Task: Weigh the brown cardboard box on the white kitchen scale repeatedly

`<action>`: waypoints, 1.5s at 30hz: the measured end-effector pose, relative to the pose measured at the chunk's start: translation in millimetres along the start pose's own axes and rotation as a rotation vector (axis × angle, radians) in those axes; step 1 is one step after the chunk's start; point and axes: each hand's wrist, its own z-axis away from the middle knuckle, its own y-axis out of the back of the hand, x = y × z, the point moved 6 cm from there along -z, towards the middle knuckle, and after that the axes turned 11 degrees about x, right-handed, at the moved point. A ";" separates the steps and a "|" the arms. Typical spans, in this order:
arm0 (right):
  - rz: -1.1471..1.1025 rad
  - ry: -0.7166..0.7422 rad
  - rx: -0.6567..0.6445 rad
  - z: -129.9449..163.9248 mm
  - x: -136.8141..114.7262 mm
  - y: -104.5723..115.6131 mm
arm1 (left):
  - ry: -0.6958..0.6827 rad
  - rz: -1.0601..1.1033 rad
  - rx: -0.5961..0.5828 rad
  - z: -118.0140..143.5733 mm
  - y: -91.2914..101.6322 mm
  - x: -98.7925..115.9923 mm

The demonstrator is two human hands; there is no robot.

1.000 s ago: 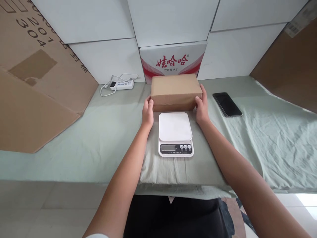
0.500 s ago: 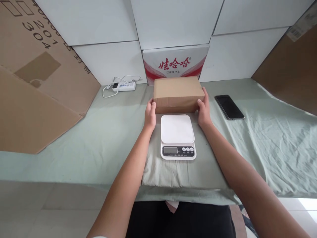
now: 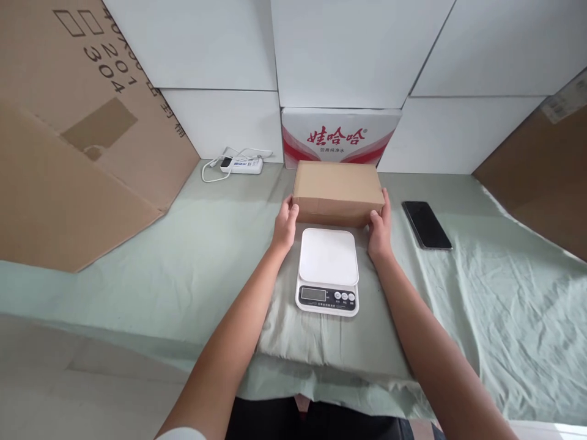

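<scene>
So the view has tipped a bit compared with a second back: the whole bench sits lower in frame now and the white wall panels [image 3: 367,49] fill more of the top, but that's mostly the head camera shifting. The big sheet of cardboard [image 3: 68,153] on the left and the green cloth [image 3: 160,256] over the table look untouched. What counts is the brown box [image 3: 338,190]: it's still flat on the cloth, right behind the scale [image 3: 328,269] and in front of the red and white carton [image 3: 342,134], so it hasn't really gone anywhere. The person just keeps both hands clamped on its ends, which reads like the box is gripped but not lifted yet.

The left hand [image 3: 285,225] presses against the left end, fingers [image 3: 293,211] curled part way around the near corner. The right hand [image 3: 380,227] does the same on the right end, fingers half closed around that corner. Neither one is a fist; both are wrapped onto the box.

The phone [image 3: 426,225] lies off to the right, well apart, and the power strip [image 3: 241,164] sits back by the wall.
</scene>
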 end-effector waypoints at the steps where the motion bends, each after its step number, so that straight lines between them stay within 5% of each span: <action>1: 0.006 0.004 -0.002 -0.1 2.3 0.5 | -0.001 -0.003 -0.001 1.0 0.1 0.7; 22: 0.081 0.079 -0.002 -9.7 8.5 1.1 | 0.033 0.099 0.028 1.9 3.2 -12.6; 29: 0.103 0.278 0.038 -4.4 -26.3 -3.2 | -0.174 0.099 0.045 6.1 5.4 23.9; 34: 0.138 0.330 -0.015 37.2 -69.5 9.1 | -0.256 0.110 0.078 53.0 30.8 50.5; 39: 0.198 0.328 0.016 101.8 -79.2 46.4 | -0.169 0.156 0.080 120.8 57.1 42.3; 45: 0.220 0.315 0.026 122.7 -74.3 56.8 | -0.141 0.133 0.023 137.0 57.1 36.3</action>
